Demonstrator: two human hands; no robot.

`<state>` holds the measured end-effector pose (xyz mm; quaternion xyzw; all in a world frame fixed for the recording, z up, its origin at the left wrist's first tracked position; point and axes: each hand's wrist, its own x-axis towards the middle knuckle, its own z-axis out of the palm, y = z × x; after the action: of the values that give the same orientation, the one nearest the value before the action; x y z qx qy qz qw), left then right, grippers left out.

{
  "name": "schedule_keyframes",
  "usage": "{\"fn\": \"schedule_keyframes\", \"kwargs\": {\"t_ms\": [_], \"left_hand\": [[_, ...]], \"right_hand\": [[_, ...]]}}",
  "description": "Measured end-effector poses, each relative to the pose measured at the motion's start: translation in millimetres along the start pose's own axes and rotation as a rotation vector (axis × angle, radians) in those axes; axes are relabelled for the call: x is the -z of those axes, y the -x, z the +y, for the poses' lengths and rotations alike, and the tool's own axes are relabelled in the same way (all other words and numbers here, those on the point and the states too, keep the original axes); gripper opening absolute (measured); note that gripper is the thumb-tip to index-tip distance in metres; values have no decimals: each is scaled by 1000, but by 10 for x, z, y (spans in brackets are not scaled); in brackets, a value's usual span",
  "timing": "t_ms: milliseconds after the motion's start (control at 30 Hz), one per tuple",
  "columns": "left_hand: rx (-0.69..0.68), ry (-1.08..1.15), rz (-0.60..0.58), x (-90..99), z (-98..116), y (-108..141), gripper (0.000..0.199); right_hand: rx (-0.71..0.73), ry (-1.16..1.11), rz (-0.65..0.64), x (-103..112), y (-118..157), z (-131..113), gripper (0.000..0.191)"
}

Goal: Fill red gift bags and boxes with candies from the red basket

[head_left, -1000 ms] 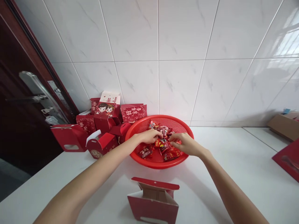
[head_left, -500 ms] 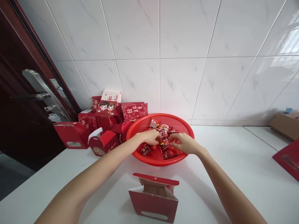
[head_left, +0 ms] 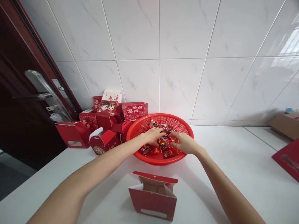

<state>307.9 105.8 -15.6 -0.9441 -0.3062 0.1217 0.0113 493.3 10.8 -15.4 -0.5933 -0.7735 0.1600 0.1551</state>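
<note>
Both my hands are inside a red plastic basket [head_left: 159,162] full of holes, over a heap of small wrapped candies [head_left: 164,143]. My left hand [head_left: 153,136] reaches in from the left with fingers stretched over the candies. On the right side of the heap, my right hand [head_left: 183,142] has its fingers curved down among the wrappers; its fingertips are partly hidden, and I cannot make out whether they grip a candy. In front of the basket stands a red paper box [head_left: 153,200], its top open and its inside bare brown card.
Several red gift boxes [head_left: 105,141] are crowded left of the basket, by the tiled wall [head_left: 182,87]. A dark door with a metal handle [head_left: 46,93] is at far left. At right lie a brown carton [head_left: 283,126] and a red box [head_left: 288,158].
My left hand has moved slightly up and to the right, and its bent fingers have stretched out over the candies. Some candies have shifted. My right hand has barely moved.
</note>
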Motion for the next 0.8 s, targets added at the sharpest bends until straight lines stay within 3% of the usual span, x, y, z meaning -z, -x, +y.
{"fn": "schedule_keyframes", "kwargs": {"t_ms": [167,267,333,433,533,700,800], "left_hand": [[45,-20,-21,36,5,5,65],[75,14,-9,81,2,49,46],[93,84,-55,107,-23,89,28],[98,199,-198,141,-66,142,18],[107,217,-295,187,-49,177,23],[234,60,-294,264,164,189,41],[244,-19,-334,266,304,174,52]], "right_hand": [[8,29,21,-17,-9,23,30],[1,26,27,-24,-14,35,33],[-9,26,29,-22,-14,33,35],[-22,30,18,-11,-9,18,34],[-25,35,1,0,-5,3,32],[-29,55,-9,5,-10,-5,29],[-29,63,-11,2,-12,-8,26]]}}
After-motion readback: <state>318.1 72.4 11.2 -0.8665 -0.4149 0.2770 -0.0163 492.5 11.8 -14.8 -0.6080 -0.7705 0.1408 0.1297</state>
